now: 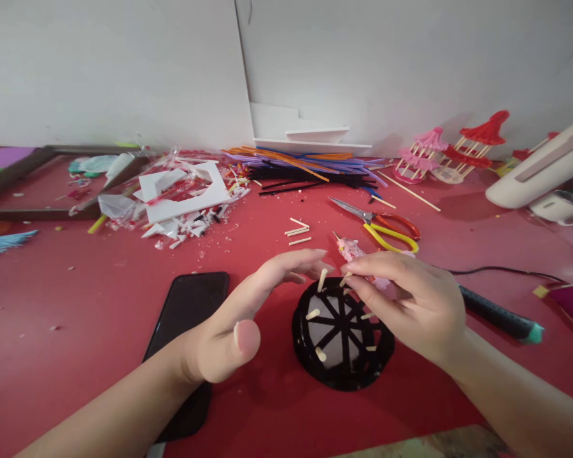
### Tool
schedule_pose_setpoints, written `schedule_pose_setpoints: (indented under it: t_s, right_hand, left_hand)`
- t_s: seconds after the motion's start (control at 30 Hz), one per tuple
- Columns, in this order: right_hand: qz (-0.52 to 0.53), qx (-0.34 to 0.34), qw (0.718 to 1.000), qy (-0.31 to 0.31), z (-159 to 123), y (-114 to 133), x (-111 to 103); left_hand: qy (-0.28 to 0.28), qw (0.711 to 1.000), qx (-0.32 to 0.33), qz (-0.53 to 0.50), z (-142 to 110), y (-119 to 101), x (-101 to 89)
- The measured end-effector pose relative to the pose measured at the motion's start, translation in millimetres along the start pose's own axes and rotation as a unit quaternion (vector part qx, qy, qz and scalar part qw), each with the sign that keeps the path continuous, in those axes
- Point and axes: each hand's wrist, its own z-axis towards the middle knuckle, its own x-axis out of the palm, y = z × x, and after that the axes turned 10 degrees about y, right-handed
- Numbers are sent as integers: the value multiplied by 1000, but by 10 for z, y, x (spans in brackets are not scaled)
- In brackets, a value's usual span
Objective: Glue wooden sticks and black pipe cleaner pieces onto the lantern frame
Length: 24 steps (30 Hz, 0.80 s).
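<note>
A round black base (344, 327) with crossing black strips over a pale disc lies on the red table. Several short wooden sticks (323, 280) stand up around its rim, some of them tilted. Between thumb and forefinger, my right hand (410, 302) pinches one short wooden stick (346, 278) at the base's far edge. My left hand (241, 318) is open at the base's left side, its fingers reaching over toward the far rim and its thumb apart. Just beyond my right hand lies a pink, crusted tool with a metal tip (351, 249), partly hidden by the fingers.
Scissors with red and yellow handles (386, 228) and several loose sticks (298, 232) lie farther back. A black phone (186, 318) is under my left forearm. Pipe cleaners (305, 166), white foam scraps (186, 194), pink and red pagoda-like models (423, 152) and a black-handled cutter (499, 312) are around.
</note>
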Motion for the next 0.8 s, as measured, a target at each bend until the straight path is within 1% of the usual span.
schedule_pose_setpoints:
  t_s: [0.17, 0.3, 0.53, 0.8]
  right_hand:
    - [1, 0, 1000, 2, 1, 0, 2]
    - [0, -2, 1000, -1, 6, -2, 10]
    - [9, -12, 1000, -19, -17, 0, 46]
    - [5, -9, 1000, -29, -32, -3, 45]
  left_hand:
    - [23, 999, -35, -28, 0, 4, 10]
    - [30, 998, -34, -31, -7, 14, 6]
    - [26, 998, -54, -27, -13, 13, 2]
    - [29, 998, -46, -29, -5, 17, 7]
